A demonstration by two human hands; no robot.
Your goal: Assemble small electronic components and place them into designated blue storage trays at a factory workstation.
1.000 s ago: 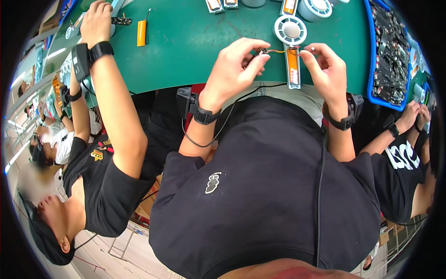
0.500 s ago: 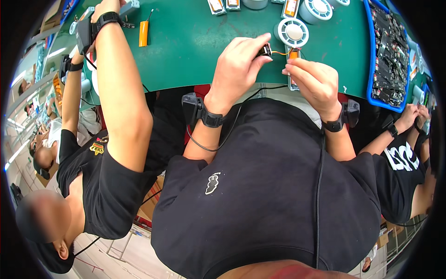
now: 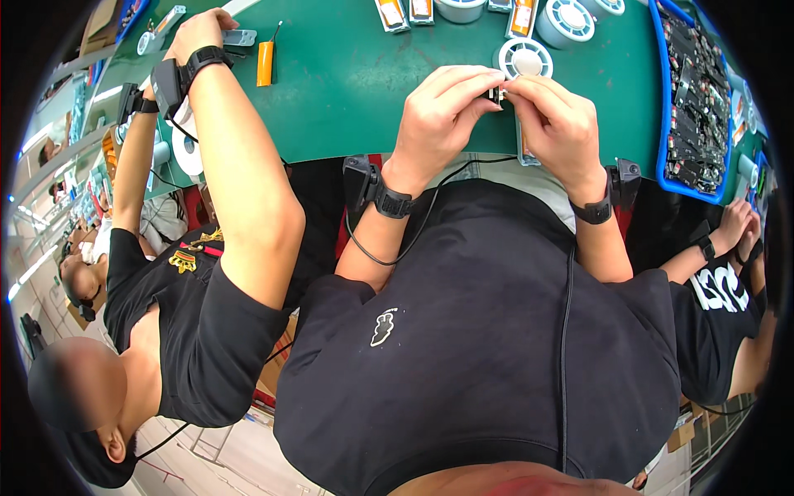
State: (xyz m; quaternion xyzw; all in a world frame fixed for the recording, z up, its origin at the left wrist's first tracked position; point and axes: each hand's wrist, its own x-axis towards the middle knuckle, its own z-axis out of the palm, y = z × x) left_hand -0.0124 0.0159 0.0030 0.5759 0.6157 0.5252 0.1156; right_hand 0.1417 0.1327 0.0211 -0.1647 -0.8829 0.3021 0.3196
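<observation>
My left hand [image 3: 447, 112] is closed in a pinch on a small black circuit board [image 3: 496, 94]. My right hand [image 3: 556, 116] pinches right beside it, its fingertips meeting the board's edge. A small whitish wire connector [image 3: 504, 95] shows between the fingertips, mostly covered. Below my hands lies a pale blue fan housing, its round slotted head [image 3: 526, 60] beyond my fingers and its narrow handle [image 3: 524, 150] reaching toward the table's near edge. The right hand hides the middle of the handle.
Several similar fan housings [image 3: 566, 21], some with orange batteries, line the far side of the green table [image 3: 347, 91]. A blue tray [image 3: 664, 99] of black circuit boards stands at right. A loose orange battery [image 3: 265, 64] lies left, near a co-worker's arm [image 3: 240, 149]. Another person's hands [image 3: 736, 225] are at far right.
My hands have come together: the right fingertips have moved up and left to the board, and the orange wire seen between them is now hidden. The co-worker's arm at left has shifted right.
</observation>
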